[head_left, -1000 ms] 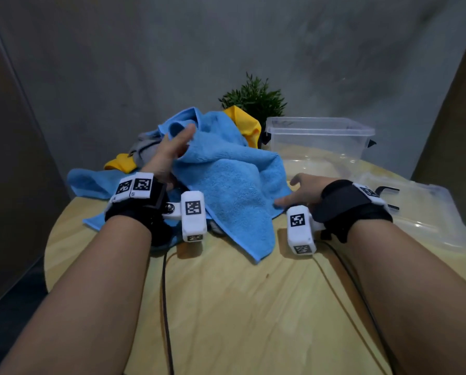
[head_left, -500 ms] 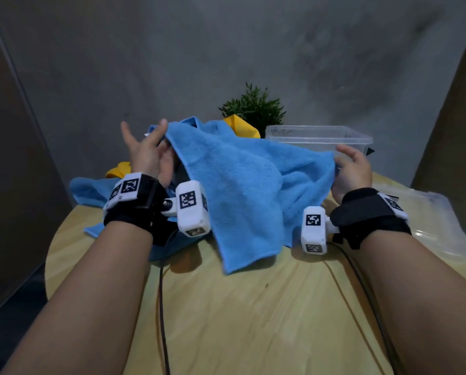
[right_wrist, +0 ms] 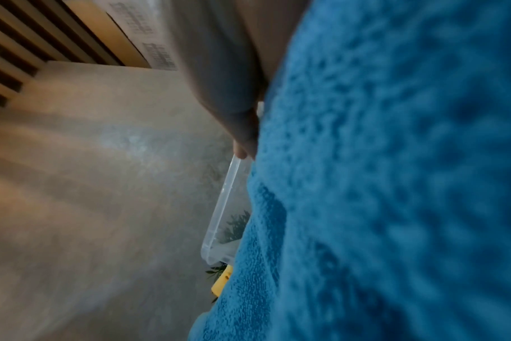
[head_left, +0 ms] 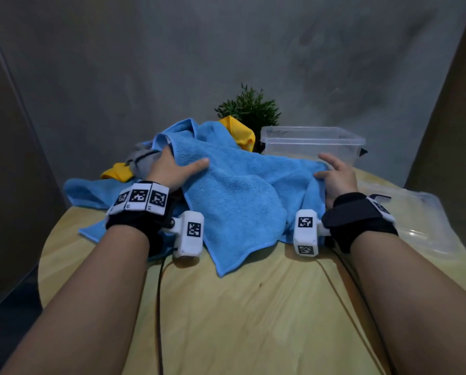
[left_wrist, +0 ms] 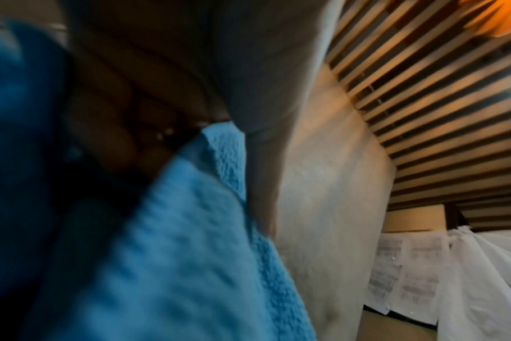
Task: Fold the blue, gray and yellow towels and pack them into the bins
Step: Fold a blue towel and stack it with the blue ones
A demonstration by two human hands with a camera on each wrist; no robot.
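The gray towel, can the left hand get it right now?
Probably yes. The gray towel lies right beside the left hand, partly showing. But that hand holds the blue towel, which drapes over the pile, so it would have to let go first.

Tabletop (head_left: 253,320): round, light wood grain, pale yellow finish; edge curves away at left and right.
Plant (head_left: 249,109): small, green, needle-like foliage; stands at the far side of the tabletop; pot not visible.
Wall (head_left: 226,50): grey, mottled, matte; fills the background behind the tabletop.
Cable (head_left: 159,307): thin, black; runs across the tabletop toward the near edge.
Slatted ceiling (left_wrist: 423,80): parallel wooden slats with dark gaps, seen in the left wrist view.
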